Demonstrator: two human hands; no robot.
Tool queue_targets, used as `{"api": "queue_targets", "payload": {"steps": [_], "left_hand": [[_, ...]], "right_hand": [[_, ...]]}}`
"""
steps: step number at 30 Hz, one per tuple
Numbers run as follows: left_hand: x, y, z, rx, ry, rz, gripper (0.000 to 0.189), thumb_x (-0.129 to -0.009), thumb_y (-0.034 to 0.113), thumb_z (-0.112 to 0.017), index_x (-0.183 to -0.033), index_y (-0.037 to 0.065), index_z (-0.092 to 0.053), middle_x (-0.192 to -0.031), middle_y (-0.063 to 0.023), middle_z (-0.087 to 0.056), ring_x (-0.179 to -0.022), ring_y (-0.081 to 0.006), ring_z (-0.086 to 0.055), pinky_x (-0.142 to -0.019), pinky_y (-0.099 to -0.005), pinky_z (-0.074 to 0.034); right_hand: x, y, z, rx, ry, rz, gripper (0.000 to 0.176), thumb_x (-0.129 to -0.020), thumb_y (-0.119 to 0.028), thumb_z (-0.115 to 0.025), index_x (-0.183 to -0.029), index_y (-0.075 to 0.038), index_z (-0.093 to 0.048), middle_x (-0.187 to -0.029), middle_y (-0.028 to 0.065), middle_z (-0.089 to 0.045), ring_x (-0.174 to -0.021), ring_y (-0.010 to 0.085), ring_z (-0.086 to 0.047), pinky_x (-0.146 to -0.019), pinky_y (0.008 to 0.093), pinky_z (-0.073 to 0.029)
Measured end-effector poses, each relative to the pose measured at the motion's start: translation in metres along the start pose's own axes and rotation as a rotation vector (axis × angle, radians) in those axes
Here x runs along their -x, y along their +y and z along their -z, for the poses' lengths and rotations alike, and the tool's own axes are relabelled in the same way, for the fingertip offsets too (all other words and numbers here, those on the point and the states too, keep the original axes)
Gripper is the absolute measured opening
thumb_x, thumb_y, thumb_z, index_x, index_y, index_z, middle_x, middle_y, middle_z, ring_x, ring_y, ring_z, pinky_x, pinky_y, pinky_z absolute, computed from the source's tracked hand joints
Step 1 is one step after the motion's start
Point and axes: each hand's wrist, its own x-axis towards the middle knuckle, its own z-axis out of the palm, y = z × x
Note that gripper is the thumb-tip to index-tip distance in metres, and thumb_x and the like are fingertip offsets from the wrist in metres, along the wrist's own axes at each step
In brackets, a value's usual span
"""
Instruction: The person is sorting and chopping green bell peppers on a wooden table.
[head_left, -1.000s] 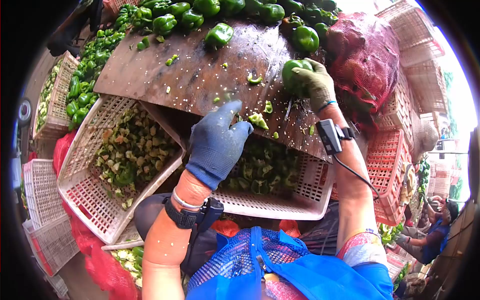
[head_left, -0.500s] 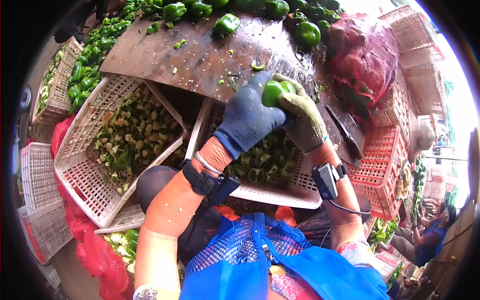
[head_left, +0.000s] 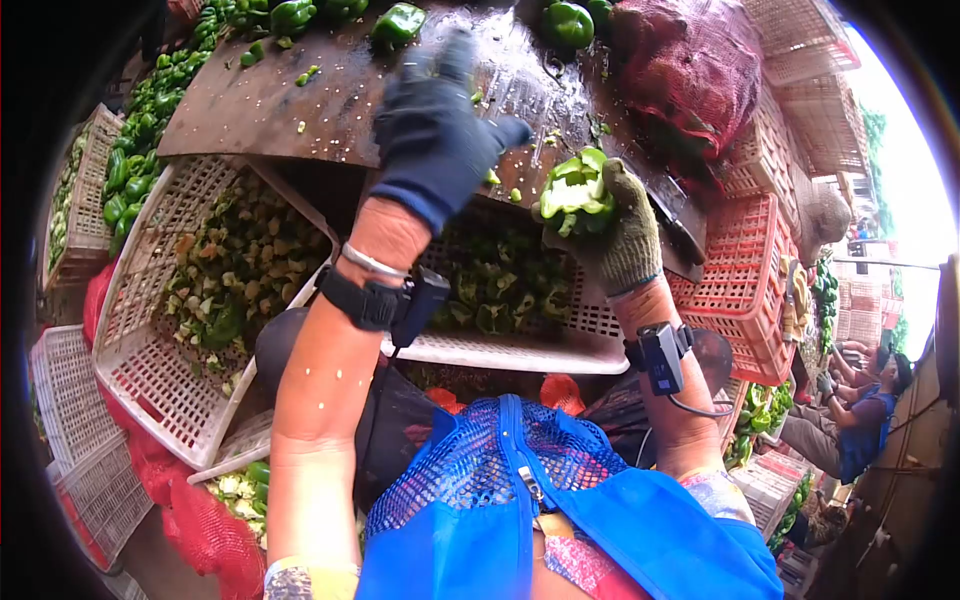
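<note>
A: Where was the pepper?
B: The split green bell pepper (head_left: 575, 192) was grasped in the right hand (head_left: 618, 240), cut side up, over the far edge of the white crate (head_left: 500, 352) of pepper pieces.
A: And the left hand?
B: The left hand (head_left: 435, 125), in a blue glove, was blurred with its fingers loose and spread, over the wet board (head_left: 270, 110).
A: Anything around them?
B: A second white crate (head_left: 150, 385) sat to the left. Whole peppers (head_left: 290, 15) lay along the far edge of the board, a red mesh sack (head_left: 685, 60) was at the far right, and a red crate (head_left: 745, 290) was on the right.

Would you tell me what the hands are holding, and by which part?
The olive-gloved right hand grips the split-open green bell pepper by its outer wall, from below; the blue-gloved left hand appears empty.
</note>
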Motion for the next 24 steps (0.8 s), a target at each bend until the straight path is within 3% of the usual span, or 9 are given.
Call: {"api": "queue_targets", "payload": {"steps": [3, 4, 8, 15, 17, 19, 21, 23, 24], "left_hand": [[0.025, 0.040, 0.028, 0.198, -0.558, 0.056, 0.054, -0.077, 0.042, -0.083, -0.118, 0.009, -0.068, -0.091, -0.0164, -0.072, -0.087, -0.0331, -0.072, -0.079, -0.0417, -0.057], [0.036, 0.048, 0.025, 0.136, -0.628, 0.029, 0.049, -0.077, 0.044, -0.081, -0.111, 0.011, -0.070, -0.090, -0.0152, -0.073, -0.086, -0.0336, -0.072, -0.076, -0.0432, -0.057], [0.057, 0.053, 0.010, -0.011, -0.826, 0.046, 0.036, -0.078, 0.048, -0.076, -0.091, 0.015, -0.075, -0.085, -0.0139, -0.074, -0.080, -0.0354, -0.072, -0.068, -0.0474, -0.057], [0.080, 0.058, 0.031, 0.158, -0.759, 0.080, 0.031, -0.075, 0.040, -0.074, -0.085, 0.010, -0.074, -0.076, -0.0164, -0.071, -0.074, -0.0370, -0.071, -0.068, -0.0485, -0.057], [0.083, 0.061, 0.039, 0.203, -0.778, 0.092, 0.031, -0.073, 0.038, -0.075, -0.085, 0.010, -0.074, -0.077, -0.0173, -0.071, -0.076, -0.0379, -0.071, -0.070, -0.0486, -0.057], [0.090, 0.064, 0.048, 0.259, -0.787, 0.087, 0.031, -0.072, 0.037, -0.076, -0.085, 0.009, -0.073, -0.077, -0.0178, -0.071, -0.078, -0.0381, -0.071, -0.070, -0.0485, -0.057], [0.097, 0.066, 0.060, 0.409, -0.743, 0.050, 0.029, -0.072, 0.027, -0.080, -0.091, 0.006, -0.072, -0.078, -0.0171, -0.070, -0.074, -0.0325, -0.072, -0.069, -0.0422, -0.056], [0.095, 0.069, 0.074, 0.588, -0.697, 0.082, 0.029, -0.072, 0.022, -0.081, -0.094, 0.005, -0.072, -0.079, -0.0159, -0.070, -0.071, -0.0276, -0.071, -0.068, -0.0381, -0.056], [0.091, 0.065, 0.086, 0.713, -0.659, 0.069, 0.029, -0.073, 0.017, -0.082, -0.097, 0.004, -0.073, -0.081, -0.0116, -0.071, -0.071, -0.0177, -0.068, -0.068, -0.0327, -0.055]], "right_hand": [[0.000, 0.001, -0.010, 0.138, 0.090, -0.008, 0.044, -0.095, -0.033, -0.064, -0.133, -0.013, -0.058, -0.120, 0.0101, -0.066, -0.106, 0.0274, -0.067, -0.083, 0.0468, -0.058], [-0.010, 0.011, -0.013, 0.083, 0.051, 0.077, 0.046, -0.095, -0.028, -0.067, -0.135, -0.009, -0.056, -0.119, 0.0078, -0.065, -0.101, 0.0206, -0.066, -0.082, 0.0349, -0.056], [0.010, 0.017, -0.048, 0.501, 0.059, 0.139, 0.048, -0.093, -0.023, -0.070, -0.135, -0.005, -0.057, -0.113, 0.0029, -0.062, -0.094, 0.0116, -0.060, -0.081, 0.0282, -0.052], [0.015, 0.012, -0.043, 0.683, -0.225, 0.083, 0.033, -0.093, -0.016, -0.068, -0.122, 0.000, -0.068, -0.102, 0.0037, -0.069, -0.107, 0.0126, -0.062, -0.091, 0.0307, -0.052], [0.017, 0.016, -0.037, 0.856, -0.313, 0.164, 0.034, -0.090, -0.013, -0.069, -0.121, 0.001, -0.070, -0.114, 0.0088, -0.069, -0.113, 0.0202, -0.063, -0.097, 0.0341, -0.050], [0.024, 0.022, -0.032, 0.720, -0.324, 0.068, 0.038, -0.087, -0.013, -0.072, -0.123, 0.000, -0.069, -0.120, 0.0119, -0.069, -0.115, 0.0257, -0.063, -0.099, 0.0366, -0.050], [0.029, 0.028, -0.021, 1.009, -0.482, 0.372, 0.045, -0.085, -0.015, -0.076, -0.127, -0.003, -0.067, -0.124, 0.0141, -0.068, -0.116, 0.0296, -0.063, -0.102, 0.0389, -0.049], [0.037, 0.037, -0.019, 0.847, -0.426, 0.295, 0.045, -0.086, -0.017, -0.076, -0.127, -0.003, -0.067, -0.123, 0.0138, -0.069, -0.113, 0.0281, -0.064, -0.100, 0.0392, -0.050], [0.037, 0.035, -0.020, 0.787, -0.394, 0.186, 0.045, -0.086, -0.018, -0.077, -0.127, -0.003, -0.067, -0.123, 0.0138, -0.069, -0.110, 0.0267, -0.065, -0.099, 0.0392, -0.051]]}}
